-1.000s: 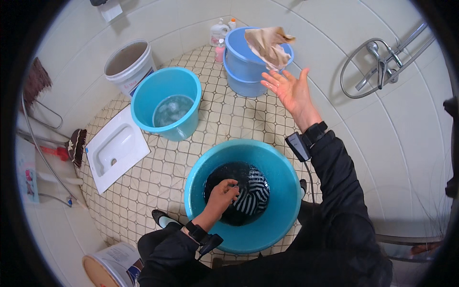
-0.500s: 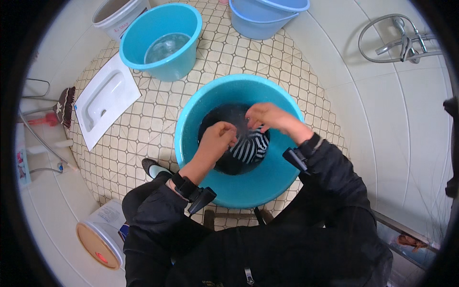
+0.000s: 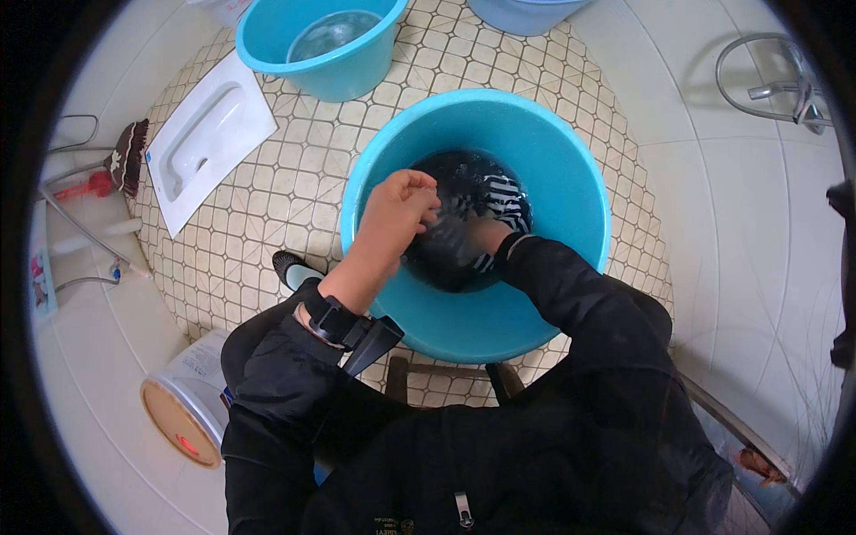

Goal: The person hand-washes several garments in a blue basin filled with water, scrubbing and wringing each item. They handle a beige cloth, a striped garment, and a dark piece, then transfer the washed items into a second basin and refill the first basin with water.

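Note:
A large turquoise tub [image 3: 571, 147] stands between my knees, with dark water in it. Dark cloth with black and white stripes [image 3: 506, 198] lies partly under the water. My left hand [image 3: 401, 212] hovers over the tub's left side, fingers half bent and slightly apart, with nothing visible in them. Down in the water beside the stripes is my right hand [image 3: 484, 237]; its fingers are sunk and smeared by motion, so their grip is hidden. Both wrists wear black bands.
A second turquoise tub [image 3: 357, 76] with clear water and a blue bucket [image 3: 526, 16] stand beyond. At left are a squat toilet [image 3: 212, 134], a brown brush [image 3: 127, 160] and a lidded pail [image 3: 183, 401]. A shower hose [image 3: 722, 76] hangs on the right wall.
My right hand has gone from above the tub down into the dark water, and the striped cloth has shifted. The left hand stays raised. The view has tilted toward me.

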Demonstrator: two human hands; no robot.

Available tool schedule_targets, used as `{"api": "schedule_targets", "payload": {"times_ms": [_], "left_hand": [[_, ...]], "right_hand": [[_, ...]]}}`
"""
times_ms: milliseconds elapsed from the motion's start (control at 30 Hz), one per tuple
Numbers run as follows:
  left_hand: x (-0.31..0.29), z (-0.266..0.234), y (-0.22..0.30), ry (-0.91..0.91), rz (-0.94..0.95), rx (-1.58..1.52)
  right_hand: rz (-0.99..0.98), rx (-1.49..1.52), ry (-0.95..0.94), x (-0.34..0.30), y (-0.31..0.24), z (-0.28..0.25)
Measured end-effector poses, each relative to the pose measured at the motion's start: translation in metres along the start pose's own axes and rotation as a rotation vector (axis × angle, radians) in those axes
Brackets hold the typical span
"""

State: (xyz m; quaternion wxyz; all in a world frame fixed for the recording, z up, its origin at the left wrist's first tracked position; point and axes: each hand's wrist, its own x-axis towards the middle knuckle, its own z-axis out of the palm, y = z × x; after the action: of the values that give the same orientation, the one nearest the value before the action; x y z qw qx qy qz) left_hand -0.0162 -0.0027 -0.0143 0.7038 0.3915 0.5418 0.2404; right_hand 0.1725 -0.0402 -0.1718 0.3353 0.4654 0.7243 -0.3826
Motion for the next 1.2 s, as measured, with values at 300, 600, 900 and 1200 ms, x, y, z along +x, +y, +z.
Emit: {"api": "schedule_targets", "payload": {"times_ms": [300, 600, 900, 1200], "left_hand": [[0.001, -0.013, 0.009, -0.013, 0.041, -0.013], [-0.002, -0.011, 0.009, -0.049, 0.034, 0.002], [-0.007, -0.007, 0.012, -0.055, 0.056, -0.024], [-0.008, 0.001, 0.007, 0.048, 0.088, 0.002]], "right_hand": [[-0.055, -0.283, 0.437, 0.006, -0.030, 0.005], [-0.044, -0.141, 0.153, 0.033, -0.069, 0.059], [-0.114, 0.073, 0.193, -0.027, -0.033, -0.039], [-0.017, 0.743, 0.756, -0.160, -0.009, -0.145]]}}
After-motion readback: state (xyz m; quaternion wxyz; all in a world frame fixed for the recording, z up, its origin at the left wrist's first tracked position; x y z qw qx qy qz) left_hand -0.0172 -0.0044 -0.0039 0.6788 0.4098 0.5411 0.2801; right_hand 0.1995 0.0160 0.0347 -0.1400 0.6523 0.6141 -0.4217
